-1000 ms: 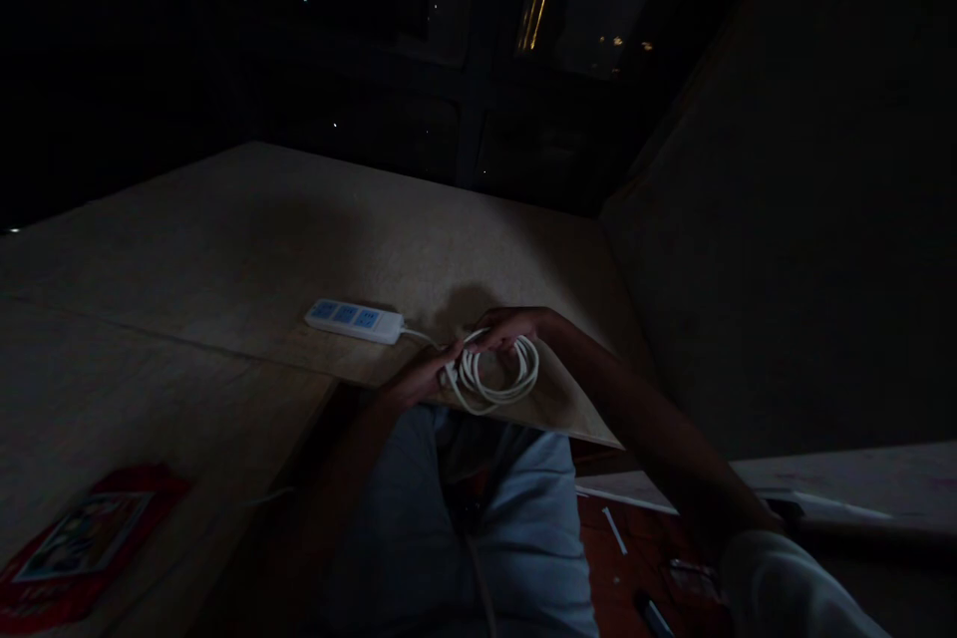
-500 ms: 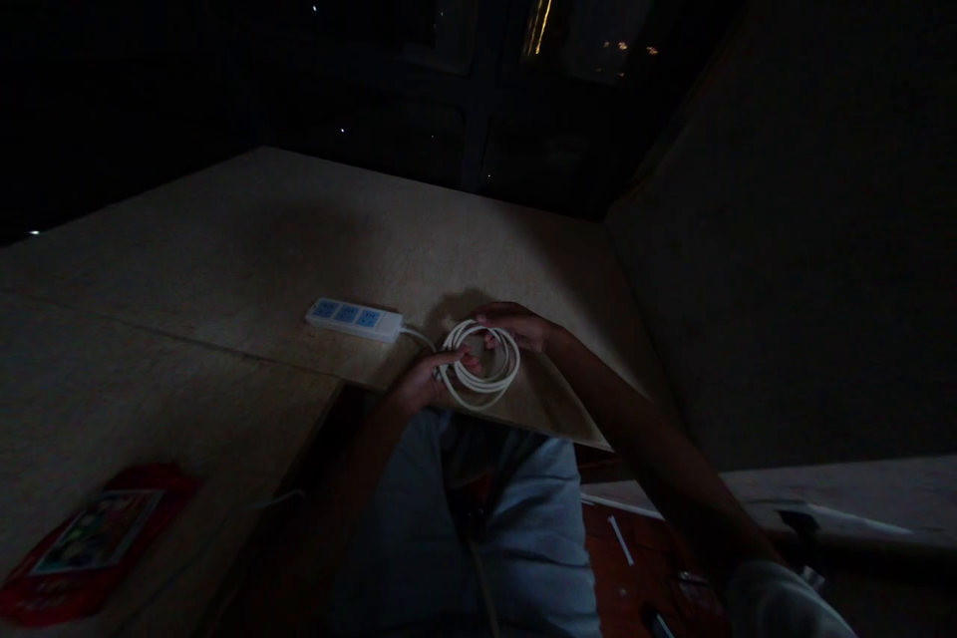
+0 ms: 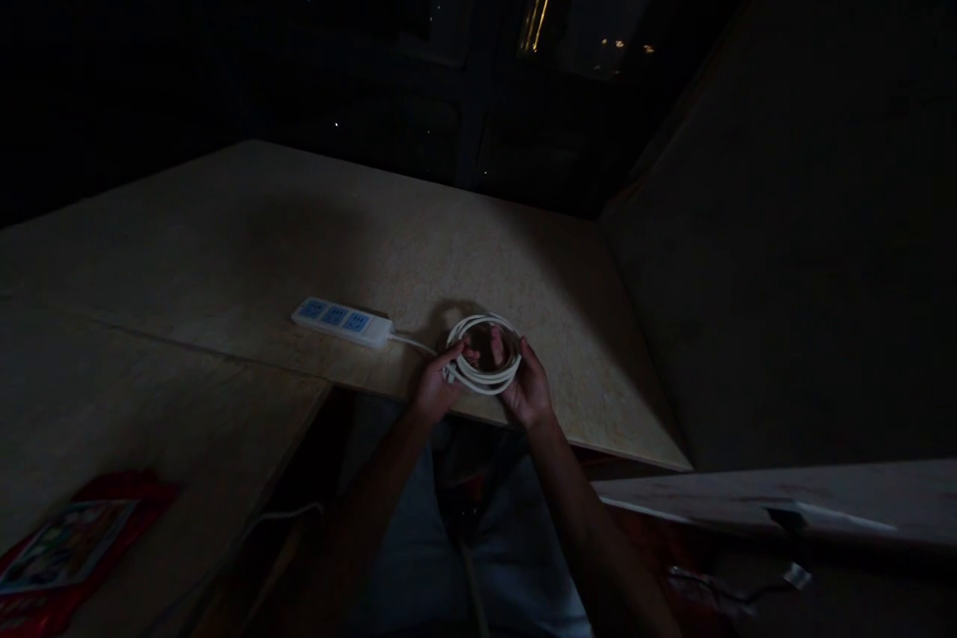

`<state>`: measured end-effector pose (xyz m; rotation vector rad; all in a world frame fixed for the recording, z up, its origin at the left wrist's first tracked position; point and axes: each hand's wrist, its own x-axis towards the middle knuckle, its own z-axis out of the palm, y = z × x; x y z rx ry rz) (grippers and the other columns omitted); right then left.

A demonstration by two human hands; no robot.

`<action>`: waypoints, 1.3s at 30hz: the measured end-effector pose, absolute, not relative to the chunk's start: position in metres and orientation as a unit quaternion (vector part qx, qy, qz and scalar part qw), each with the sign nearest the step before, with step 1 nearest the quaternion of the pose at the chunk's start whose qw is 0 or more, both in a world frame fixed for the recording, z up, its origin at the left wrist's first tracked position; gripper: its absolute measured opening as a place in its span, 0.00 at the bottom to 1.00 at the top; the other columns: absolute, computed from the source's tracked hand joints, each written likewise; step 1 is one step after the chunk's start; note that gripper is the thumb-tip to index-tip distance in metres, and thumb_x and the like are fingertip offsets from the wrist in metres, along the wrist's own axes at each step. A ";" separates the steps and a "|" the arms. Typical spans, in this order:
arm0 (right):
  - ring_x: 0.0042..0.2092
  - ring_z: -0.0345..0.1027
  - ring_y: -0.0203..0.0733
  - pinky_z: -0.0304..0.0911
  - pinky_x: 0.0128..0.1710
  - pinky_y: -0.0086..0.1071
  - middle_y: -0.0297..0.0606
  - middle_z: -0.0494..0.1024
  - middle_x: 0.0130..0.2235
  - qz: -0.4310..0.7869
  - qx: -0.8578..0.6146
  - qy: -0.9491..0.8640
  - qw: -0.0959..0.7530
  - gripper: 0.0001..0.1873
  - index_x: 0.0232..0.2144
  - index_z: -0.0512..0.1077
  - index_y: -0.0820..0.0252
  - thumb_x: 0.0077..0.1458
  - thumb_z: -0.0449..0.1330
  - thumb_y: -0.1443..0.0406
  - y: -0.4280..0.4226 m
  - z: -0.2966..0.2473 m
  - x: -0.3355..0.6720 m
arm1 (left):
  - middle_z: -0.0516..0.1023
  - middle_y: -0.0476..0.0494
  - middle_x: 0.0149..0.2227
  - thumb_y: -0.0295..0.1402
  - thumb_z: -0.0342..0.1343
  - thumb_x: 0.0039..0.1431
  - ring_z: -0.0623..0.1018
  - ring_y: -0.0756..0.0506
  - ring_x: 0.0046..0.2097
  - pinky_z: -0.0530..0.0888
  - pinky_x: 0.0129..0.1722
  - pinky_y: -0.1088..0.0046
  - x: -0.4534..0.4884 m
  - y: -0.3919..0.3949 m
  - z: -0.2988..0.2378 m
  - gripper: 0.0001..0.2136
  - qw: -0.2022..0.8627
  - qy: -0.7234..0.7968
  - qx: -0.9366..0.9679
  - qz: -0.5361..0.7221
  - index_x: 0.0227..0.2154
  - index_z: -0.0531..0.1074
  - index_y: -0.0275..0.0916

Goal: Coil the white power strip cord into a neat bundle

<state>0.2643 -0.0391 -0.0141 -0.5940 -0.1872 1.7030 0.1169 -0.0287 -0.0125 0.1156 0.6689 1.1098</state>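
Between my hands is a white power cord wound into a loose, round coil of several loops. My left hand grips the coil's left side, thumb on top and fingertips showing inside the ring. On the right side, my right hand holds the loops between thumb and fingers, with fingertips reaching into the ring. From the coil the cord runs left to a white power strip with blue socket faces, lying on the pale tabletop. The coil hangs close to the table's front edge.
A red packet with a picture lies on the tabletop at lower left. A thin white cable passes by the inner table edge. A dark wall rises on the right, and dark windows stand behind the table. Lighting is dim.
My right hand has moved from the coil's upper right down to its right side, now gripping from below. The cord between coil and strip looks straighter. The view has shifted slightly.
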 end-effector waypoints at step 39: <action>0.19 0.44 0.30 0.63 0.28 0.27 0.21 0.50 0.19 0.602 -0.361 -0.142 0.698 0.16 0.28 0.61 0.54 0.49 0.65 0.56 -0.053 -0.019 0.235 | 0.74 0.51 0.32 0.23 0.58 0.50 0.75 0.48 0.35 0.71 0.31 0.75 0.163 -0.044 -0.003 0.11 0.664 0.387 0.048 0.637 0.37 0.69 0.41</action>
